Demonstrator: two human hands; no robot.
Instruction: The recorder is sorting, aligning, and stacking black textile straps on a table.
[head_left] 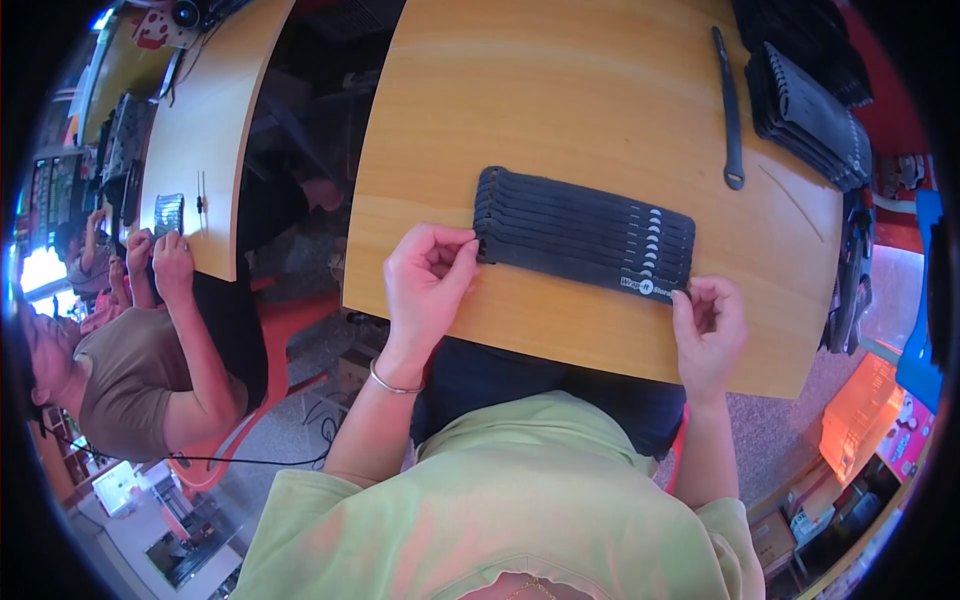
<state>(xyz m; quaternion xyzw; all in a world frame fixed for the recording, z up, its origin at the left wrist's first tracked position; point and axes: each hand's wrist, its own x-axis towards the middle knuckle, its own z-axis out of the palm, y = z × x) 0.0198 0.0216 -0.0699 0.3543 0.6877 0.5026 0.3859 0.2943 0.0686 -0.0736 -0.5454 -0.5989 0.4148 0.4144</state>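
Note:
A set of black straps [580, 225] lies overlapped like shingles on the wooden table in front of me, with white marks near its right end. At its lower left corner my left hand [430, 280] pinches the end of the nearest strap between thumb and index finger. My right hand [710, 325] grips the lower right corner of that same strap, thumb on top and the other fingers curled. The straps lie nearly flat, tilting slightly down to the right. Farther off, a single black strap [731, 120] with a rounded, slotted end lies alone.
Stacked bundles of black straps [808, 115] fill the table's far right corner. A thin tan strip [790, 203] lies beside them. On the left, another person [150, 370] sits at a separate table [215, 120]. An orange basket [860, 415] stands at lower right.

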